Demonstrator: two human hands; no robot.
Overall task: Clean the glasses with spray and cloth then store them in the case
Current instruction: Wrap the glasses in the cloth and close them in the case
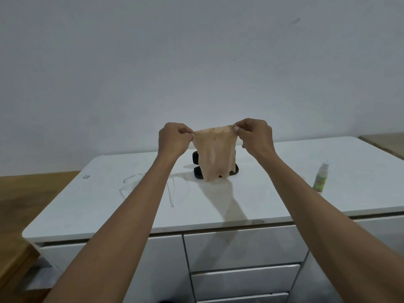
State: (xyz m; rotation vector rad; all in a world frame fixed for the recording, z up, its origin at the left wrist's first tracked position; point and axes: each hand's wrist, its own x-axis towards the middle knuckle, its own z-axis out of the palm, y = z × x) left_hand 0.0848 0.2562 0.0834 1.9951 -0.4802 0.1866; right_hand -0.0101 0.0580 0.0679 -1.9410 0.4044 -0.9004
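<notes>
A thin peach cloth (215,153) hangs in the air above the white cabinet top (273,200). My left hand (175,138) pinches its top left corner and my right hand (254,135) pinches its top right corner. Behind the cloth lies an open black glasses case (197,172), mostly hidden by it. Clear-framed glasses (131,182) rest on the cabinet top to the left, partly hidden by my left forearm. A small spray bottle (320,179) with a green label stands upright on the right.
The cabinet has white drawers (244,248) below its front edge. A wooden floor (28,193) lies to the left and another wooden surface (387,143) sits at the far right. A plain white wall is behind.
</notes>
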